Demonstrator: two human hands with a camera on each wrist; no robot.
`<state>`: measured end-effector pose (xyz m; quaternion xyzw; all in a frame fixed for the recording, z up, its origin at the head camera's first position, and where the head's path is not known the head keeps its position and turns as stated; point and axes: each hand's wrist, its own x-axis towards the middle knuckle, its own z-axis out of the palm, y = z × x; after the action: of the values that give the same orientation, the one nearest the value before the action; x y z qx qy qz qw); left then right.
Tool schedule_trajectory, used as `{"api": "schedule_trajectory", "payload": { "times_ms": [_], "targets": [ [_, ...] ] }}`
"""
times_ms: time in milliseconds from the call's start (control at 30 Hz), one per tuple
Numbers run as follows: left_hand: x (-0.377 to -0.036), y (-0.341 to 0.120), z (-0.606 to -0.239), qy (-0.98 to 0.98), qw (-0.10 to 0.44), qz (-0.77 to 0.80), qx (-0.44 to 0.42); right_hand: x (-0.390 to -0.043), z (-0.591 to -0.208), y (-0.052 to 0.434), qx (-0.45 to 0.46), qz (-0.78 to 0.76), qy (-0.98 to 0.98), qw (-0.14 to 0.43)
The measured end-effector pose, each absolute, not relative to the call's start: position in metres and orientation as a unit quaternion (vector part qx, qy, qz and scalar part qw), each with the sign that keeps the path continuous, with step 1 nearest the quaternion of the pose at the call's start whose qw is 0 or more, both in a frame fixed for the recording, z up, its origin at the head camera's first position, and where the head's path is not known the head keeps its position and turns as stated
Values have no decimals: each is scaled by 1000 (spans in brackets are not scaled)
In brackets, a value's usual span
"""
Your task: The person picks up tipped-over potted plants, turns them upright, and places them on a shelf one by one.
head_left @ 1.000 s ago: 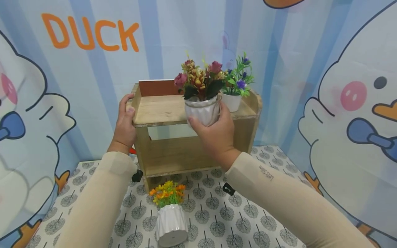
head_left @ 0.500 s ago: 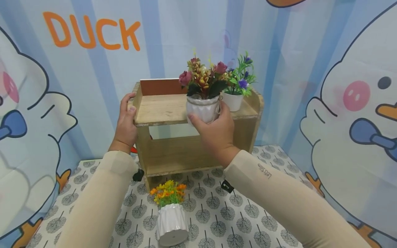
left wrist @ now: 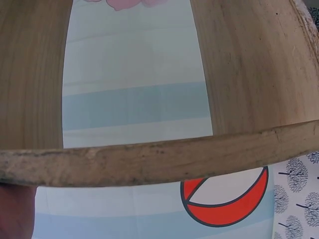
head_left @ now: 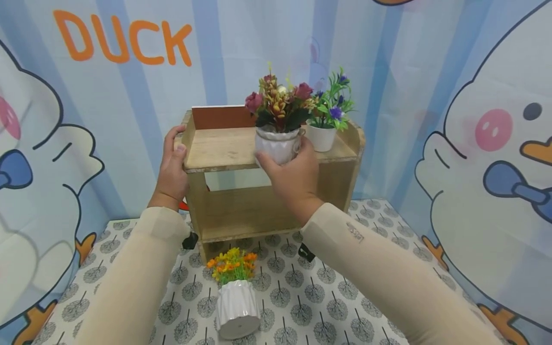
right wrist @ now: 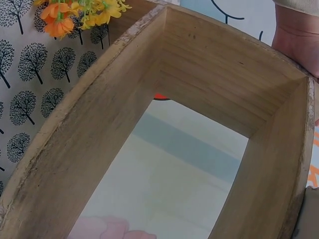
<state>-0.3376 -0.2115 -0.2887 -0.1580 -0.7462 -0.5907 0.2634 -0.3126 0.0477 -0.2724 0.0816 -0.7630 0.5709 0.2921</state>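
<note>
A wooden two-tier shelf (head_left: 224, 151) stands on the patterned table. My left hand (head_left: 171, 167) grips the left end of its top board, thumb on the front edge. My right hand (head_left: 290, 173) holds a white ribbed pot of red and yellow flowers (head_left: 278, 117) on the top board near its front edge. A second white pot with purple flowers (head_left: 328, 117) stands behind it to the right. The left wrist view shows the board's edge (left wrist: 159, 159) from below. The right wrist view looks into the shelf's open lower bay (right wrist: 199, 124).
A white ribbed pot of orange and yellow flowers (head_left: 236, 297) lies tipped on the tree-print tablecloth (head_left: 302, 297) in front of the shelf. A cartoon duck backdrop (head_left: 483, 143) surrounds the table on three sides. A red and white object (left wrist: 227, 199) sits behind the shelf.
My right hand has carried the red-flower pot up and back over the front edge, onto the top board. My left hand has kept its grip on the shelf.
</note>
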Motion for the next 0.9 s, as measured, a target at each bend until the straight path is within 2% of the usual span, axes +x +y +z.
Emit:
{"api": "schedule_trajectory", "payload": {
  "times_ms": [433,900],
  "targets": [
    [-339,-212,-289,-738,263,-600,-161,-320,-272,43,44,534,-783,315],
    [-340,-212,-290,-731,261,-609,-162,-329,-264,35,-21,485,-817,312]
  ]
}}
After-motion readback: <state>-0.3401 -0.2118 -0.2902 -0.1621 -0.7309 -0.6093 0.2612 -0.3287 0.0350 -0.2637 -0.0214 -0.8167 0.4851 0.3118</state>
